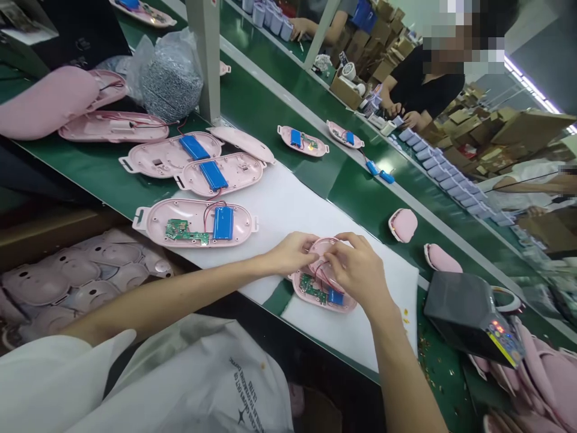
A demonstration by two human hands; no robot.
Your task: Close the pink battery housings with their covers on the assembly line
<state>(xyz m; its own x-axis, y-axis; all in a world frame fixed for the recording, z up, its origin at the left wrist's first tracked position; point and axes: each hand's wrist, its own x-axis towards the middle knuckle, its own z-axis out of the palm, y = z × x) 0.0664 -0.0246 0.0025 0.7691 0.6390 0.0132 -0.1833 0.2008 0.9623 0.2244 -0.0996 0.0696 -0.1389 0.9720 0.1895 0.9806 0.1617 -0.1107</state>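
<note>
Cover in hand, head view: the small pink cover (323, 246) is held up between both hands, tilted over the near edge of the white mat (279, 210).
Left hand (293, 252): fingers nearly closed, pinching the cover's left rim.
Right hand (360, 267): fingers bent, thumb and forefinger closed on the cover's right side.
Base under the cover: a pink base (345, 305) lies just below, partly hidden by the cover and right hand; it carries a green board (312, 290) and a blue battery (335, 296).
Wires: thin red wires (319, 273) run between cover and base.
Left of the hands: an open shell (193, 209) with board and battery rests partly on the mat; beyond it, two more shells (246, 171) with batteries overlap.
Back left: a clear bag (171, 78) of small silvery pieces stands on the green worktop (108, 183).
Beyond the mat: two closed cases (404, 225) and two loose cells (386, 176).
Right: a dark box (464, 310) with a lit red display.
Far side: a co-worker in black (426, 87) sits behind rows of lilac parts (444, 171).
</note>
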